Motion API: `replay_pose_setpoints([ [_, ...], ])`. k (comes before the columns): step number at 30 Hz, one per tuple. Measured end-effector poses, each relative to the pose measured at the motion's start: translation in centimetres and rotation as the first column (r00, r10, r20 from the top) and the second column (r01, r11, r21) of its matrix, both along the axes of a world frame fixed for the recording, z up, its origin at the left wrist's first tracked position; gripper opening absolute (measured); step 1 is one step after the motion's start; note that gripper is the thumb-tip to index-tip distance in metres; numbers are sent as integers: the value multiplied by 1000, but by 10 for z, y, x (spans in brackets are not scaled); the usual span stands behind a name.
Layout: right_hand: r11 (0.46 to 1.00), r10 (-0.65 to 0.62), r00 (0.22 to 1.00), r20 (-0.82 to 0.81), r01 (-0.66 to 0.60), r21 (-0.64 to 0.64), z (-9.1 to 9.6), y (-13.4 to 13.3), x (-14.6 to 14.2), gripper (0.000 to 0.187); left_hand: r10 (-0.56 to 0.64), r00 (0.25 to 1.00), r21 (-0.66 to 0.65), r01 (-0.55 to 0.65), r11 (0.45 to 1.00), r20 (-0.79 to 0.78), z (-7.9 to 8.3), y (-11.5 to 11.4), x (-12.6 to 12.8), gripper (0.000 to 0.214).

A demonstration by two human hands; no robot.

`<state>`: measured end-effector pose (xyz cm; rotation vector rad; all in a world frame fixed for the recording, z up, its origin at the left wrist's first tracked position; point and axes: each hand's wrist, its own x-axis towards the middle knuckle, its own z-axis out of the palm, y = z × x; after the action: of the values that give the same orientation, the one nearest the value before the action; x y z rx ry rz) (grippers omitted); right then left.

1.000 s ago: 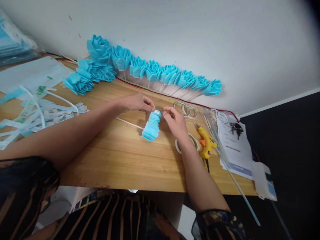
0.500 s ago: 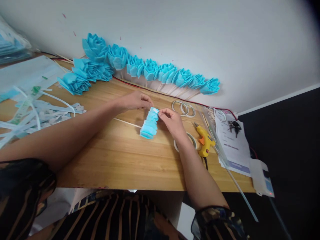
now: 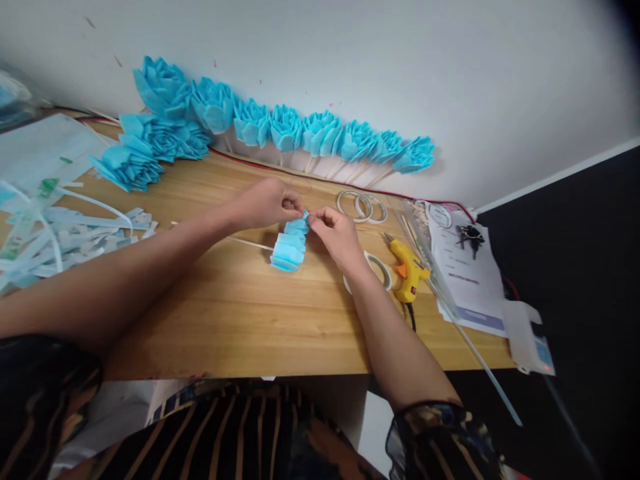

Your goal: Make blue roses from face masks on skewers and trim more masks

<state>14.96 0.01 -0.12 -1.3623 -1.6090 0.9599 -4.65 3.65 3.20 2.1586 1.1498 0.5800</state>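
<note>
A pleated strip of light blue paper (image 3: 289, 248) lies on the wooden desk (image 3: 235, 313), its far end lifted. My left hand (image 3: 267, 202) pinches that end from the left, fingers closed on it. My right hand (image 3: 334, 235) pinches the same end from the right, fingertips meeting those of the left hand. A thin wooden stick (image 3: 249, 243) lies on the desk under my left wrist, running toward the paper.
A row of blue paper flowers (image 3: 280, 130) leans on the wall at the back. White paper offcuts (image 3: 65, 230) lie left. Tape rolls (image 3: 363, 205), another roll (image 3: 376, 268), a yellow glue gun (image 3: 409, 270), printed sheets with keys (image 3: 467, 257) sit right.
My right hand has moved left from apart to pinch the top of the pleated paper beside my left hand. The view has drifted slightly, shifting everything leftward.
</note>
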Motion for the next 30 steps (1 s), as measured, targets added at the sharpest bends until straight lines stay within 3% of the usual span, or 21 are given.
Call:
replay_pose_setpoints([
  [5,1000,6,1000,17,-6,17,0,-1,-2,15,99,988,65,-92,994,-120,5,-5,3,24],
  [17,997,12,993,120,-20,69,2,-4,-5,11,126,989,44,-123,991,-81,4,-7,4,19],
  [30,994,8,988,153,-24,105,4,-6,-8,9,185,968,14,-185,983,-167,9,-11,7,23],
])
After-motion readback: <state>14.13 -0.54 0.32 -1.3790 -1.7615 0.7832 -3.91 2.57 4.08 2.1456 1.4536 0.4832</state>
